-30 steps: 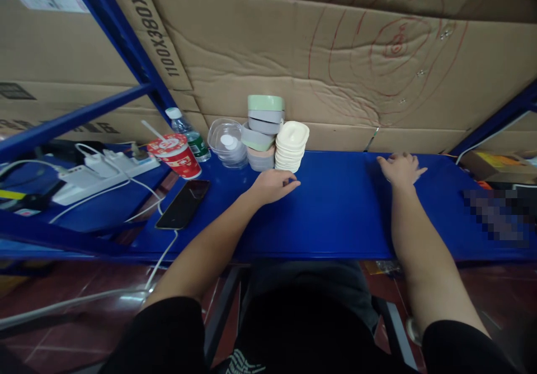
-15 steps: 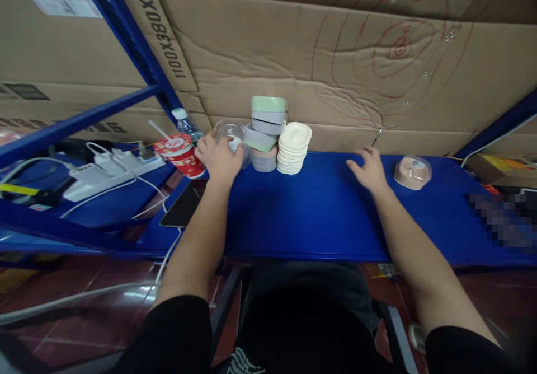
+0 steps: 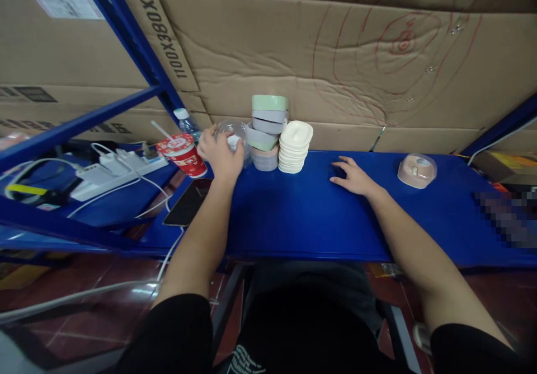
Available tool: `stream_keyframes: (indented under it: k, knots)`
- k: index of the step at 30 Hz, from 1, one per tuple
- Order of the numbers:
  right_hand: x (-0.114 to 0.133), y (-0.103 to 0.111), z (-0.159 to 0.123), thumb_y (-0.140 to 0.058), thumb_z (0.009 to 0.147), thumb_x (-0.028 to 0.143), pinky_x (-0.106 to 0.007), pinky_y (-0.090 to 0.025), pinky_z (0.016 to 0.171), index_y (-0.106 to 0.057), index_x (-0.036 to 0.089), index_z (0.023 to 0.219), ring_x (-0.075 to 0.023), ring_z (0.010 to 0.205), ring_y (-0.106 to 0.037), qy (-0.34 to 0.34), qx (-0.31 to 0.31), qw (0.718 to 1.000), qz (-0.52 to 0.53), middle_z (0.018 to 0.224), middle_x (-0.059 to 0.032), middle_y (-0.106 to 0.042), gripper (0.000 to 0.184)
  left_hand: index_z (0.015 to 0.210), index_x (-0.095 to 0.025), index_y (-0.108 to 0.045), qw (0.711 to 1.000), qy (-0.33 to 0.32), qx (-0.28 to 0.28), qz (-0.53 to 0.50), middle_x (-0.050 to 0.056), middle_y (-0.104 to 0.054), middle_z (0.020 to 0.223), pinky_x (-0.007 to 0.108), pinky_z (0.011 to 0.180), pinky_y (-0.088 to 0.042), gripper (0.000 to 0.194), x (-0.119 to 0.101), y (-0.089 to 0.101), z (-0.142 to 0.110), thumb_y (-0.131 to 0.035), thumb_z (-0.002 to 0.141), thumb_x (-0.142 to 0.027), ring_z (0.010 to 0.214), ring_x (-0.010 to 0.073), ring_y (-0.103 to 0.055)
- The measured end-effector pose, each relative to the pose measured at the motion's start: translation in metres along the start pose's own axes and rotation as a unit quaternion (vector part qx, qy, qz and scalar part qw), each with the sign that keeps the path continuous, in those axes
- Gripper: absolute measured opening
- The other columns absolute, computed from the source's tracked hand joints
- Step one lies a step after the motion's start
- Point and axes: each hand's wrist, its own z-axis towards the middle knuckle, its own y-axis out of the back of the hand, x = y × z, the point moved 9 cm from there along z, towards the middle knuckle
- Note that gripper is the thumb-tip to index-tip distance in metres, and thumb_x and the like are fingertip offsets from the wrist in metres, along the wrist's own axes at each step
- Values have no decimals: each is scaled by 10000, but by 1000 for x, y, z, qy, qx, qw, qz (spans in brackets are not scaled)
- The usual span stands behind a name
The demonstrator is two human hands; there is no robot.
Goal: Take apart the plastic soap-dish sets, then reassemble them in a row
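My left hand (image 3: 224, 154) is curled around a stack of clear plastic covers (image 3: 241, 130) on the left of the blue table, a white label visible in the top one. Beside the covers rises a leaning stack of green, lilac and pink plastic containers (image 3: 267, 127). Several cream oval pieces (image 3: 294, 149) are piled up against it on the right. My right hand (image 3: 353, 178) hovers over or rests on the tabletop, fingers apart and holding nothing. Farther right sits a pink container (image 3: 417, 171) under a clear cover.
A red paper cup (image 3: 184, 157) with a straw, a water bottle (image 3: 187, 123) and a phone (image 3: 187, 203) lie left of my left hand. A white power strip (image 3: 119, 173) with cables is beyond the blue frame. Cardboard (image 3: 260, 38) walls the back; a thin stick (image 3: 377, 139) leans there.
My right hand has moved left across the table, away from the thin stick and the pink container. My left hand stays at the clear covers.
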Motion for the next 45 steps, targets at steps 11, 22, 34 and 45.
stream_keyframes:
  k: [11, 22, 34, 45]
  knots:
    - [7, -6, 0, -733, 946, 534, -603, -412, 1264, -594, 156, 1527, -423, 1542, -474, 8, 27, 999, -33, 1660, -244, -454, 707, 1337, -231, -634, 983, -162, -13, -86, 175, -533, 1571, 619, 1219, -315, 616, -92, -1, -19, -715, 879, -634, 1468, 407, -459]
    - [8, -8, -1, -699, 959, 592, -613, -431, 1243, -529, 188, 1583, -413, 1506, -514, 23, 31, 998, -40, 1617, -214, -521, 762, 1325, -264, -616, 990, -41, 79, -114, 150, -641, 1439, 668, 1224, -302, 739, -106, -43, 75, -746, 784, -750, 1461, 438, -506]
    - [11, -7, 0, -679, 958, 607, -621, -407, 1253, -447, 163, 1637, -418, 1507, -510, 28, 34, 999, -30, 1637, -220, -522, 844, 1294, -245, -568, 975, -120, -40, -182, 142, -515, 1583, 663, 1200, -253, 804, -127, 10, 65, -664, 787, -861, 1536, 362, -405]
    - [15, -1, 2, -647, 960, 632, -616, -428, 1239, -435, 192, 1633, -395, 1492, -541, 43, -14, 999, 27, 1631, -199, -545, 831, 1076, -253, -645, 889, -332, 175, -261, 152, -661, 1395, 552, 1115, -531, 594, -138, -16, -83, -890, 712, -654, 1313, 348, -652]
